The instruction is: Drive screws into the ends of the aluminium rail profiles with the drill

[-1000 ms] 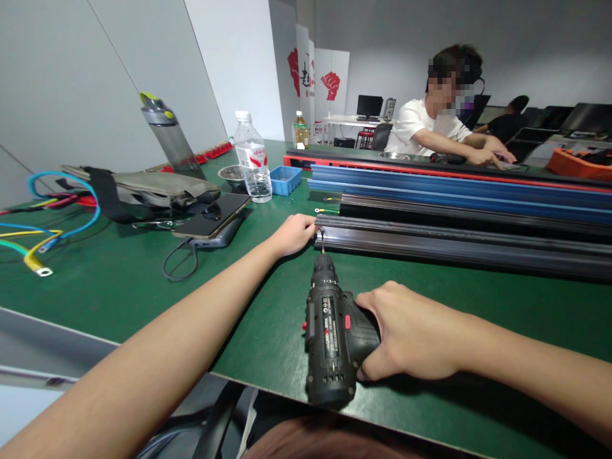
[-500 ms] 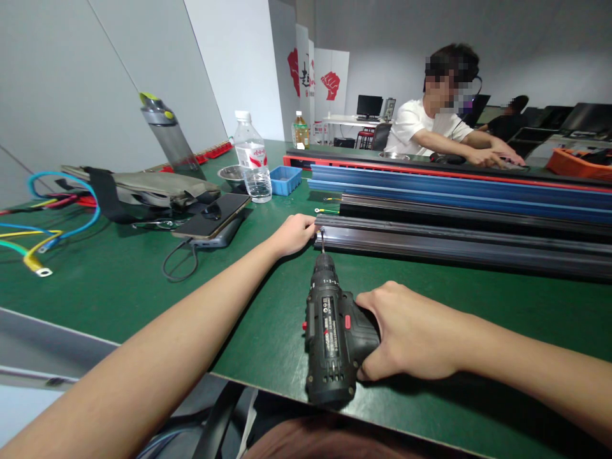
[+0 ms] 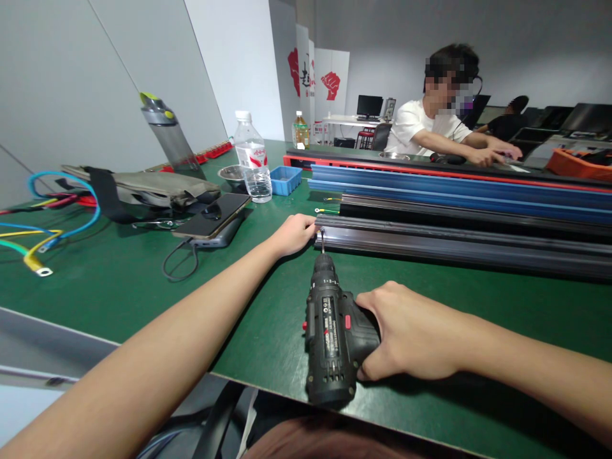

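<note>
My right hand (image 3: 406, 331) is wrapped round the handle of a black cordless drill (image 3: 329, 338) with small red buttons. The drill lies on its side, its bit (image 3: 322, 242) pointing away from me and meeting the near face of a dark metal profile (image 3: 406, 247) close to its left end. At that same end, my left hand (image 3: 296, 234) has its fingers closed round the profile's edge; the fingertips are partly hidden. Behind the profile's end lies a yellow-green wire (image 3: 327, 211) with a ring terminal.
Behind are a black profile (image 3: 430, 213), blue profiles (image 3: 430, 188) and a long red-edged bar (image 3: 382, 165). Left stand a water bottle (image 3: 253, 159), a blue tray (image 3: 285, 182), a phone (image 3: 213, 215) and a grey bag (image 3: 143, 188). Across the table (image 3: 268, 306) sits a co-worker (image 3: 415, 124).
My hands, the drill and the profile stay in place. Across the table, the co-worker's hands have shifted slightly, and a pale flat item now shows beside them.
</note>
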A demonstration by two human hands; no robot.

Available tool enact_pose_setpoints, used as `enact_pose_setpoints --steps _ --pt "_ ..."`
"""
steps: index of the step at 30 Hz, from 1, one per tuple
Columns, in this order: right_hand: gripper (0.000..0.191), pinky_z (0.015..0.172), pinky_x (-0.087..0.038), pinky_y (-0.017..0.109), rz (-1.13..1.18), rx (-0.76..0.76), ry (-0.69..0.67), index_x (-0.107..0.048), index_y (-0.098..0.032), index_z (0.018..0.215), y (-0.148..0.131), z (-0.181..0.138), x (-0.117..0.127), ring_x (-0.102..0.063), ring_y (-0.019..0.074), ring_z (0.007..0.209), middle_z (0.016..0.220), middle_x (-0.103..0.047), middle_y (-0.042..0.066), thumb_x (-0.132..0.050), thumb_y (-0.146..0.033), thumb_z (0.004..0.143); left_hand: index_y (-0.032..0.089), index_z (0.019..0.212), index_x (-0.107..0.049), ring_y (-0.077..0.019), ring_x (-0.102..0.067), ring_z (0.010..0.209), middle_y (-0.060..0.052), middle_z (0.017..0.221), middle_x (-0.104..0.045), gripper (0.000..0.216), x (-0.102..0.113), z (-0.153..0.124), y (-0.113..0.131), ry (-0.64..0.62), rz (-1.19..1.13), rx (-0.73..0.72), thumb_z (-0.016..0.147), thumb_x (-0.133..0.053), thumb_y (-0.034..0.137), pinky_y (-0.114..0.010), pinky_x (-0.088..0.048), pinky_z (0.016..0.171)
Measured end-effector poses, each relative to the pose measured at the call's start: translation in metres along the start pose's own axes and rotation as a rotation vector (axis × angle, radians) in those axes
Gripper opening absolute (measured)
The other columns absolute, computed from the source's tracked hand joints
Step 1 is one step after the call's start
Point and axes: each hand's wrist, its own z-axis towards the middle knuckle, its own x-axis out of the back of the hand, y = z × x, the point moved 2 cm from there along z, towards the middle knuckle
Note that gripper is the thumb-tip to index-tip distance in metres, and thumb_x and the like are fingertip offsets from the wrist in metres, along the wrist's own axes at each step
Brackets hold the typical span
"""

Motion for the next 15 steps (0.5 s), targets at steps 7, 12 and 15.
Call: enact_pose_setpoints --steps 7,12,15 --pt "0.034 0.044 -0.032 0.024 -0.006 -0.009 0.001 -0.057 -0.02 0.071 0.0002 0.0025 -0.0005 -0.043 0.0101 0.049 0.06 -0.055 -0.004 -0.076 -0.046 0.058 0.014 0.064 -0.057 -0.0136 -0.049 0.063 0.0 0.064 -0.056 0.033 0.0 0.0003 -0.0005 -0.003 0.032 -0.02 0.084 -0.039 0.032 -0.023 -0.034 0.061" --pt "0.034 0.044 -0.031 0.024 -0.008 -0.008 -0.001 -0.058 -0.02 0.072 -0.0003 0.0014 -0.0005 -0.043 0.01 0.049 0.061 -0.056 -0.003 -0.076 -0.045 0.059 0.013 0.066 -0.06 -0.0139 -0.05 0.064 -0.001 0.065 -0.058 0.034 0.0 0.0003 -0.0006 -0.001 0.032 -0.021 0.085 -0.039 0.032 -0.023 -0.035 0.061" --pt "0.033 0.043 -0.031 0.023 0.003 0.001 0.001 -0.058 -0.02 0.071 -0.0003 0.0015 -0.0004 -0.042 0.0096 0.049 0.059 -0.055 -0.004 -0.076 -0.044 0.059 0.013 0.067 -0.06 -0.0142 -0.05 0.065 -0.001 0.065 -0.058 0.034 -0.0003 0.0002 -0.0008 -0.005 0.034 -0.014 0.085 -0.039 0.033 -0.023 -0.035 0.061"
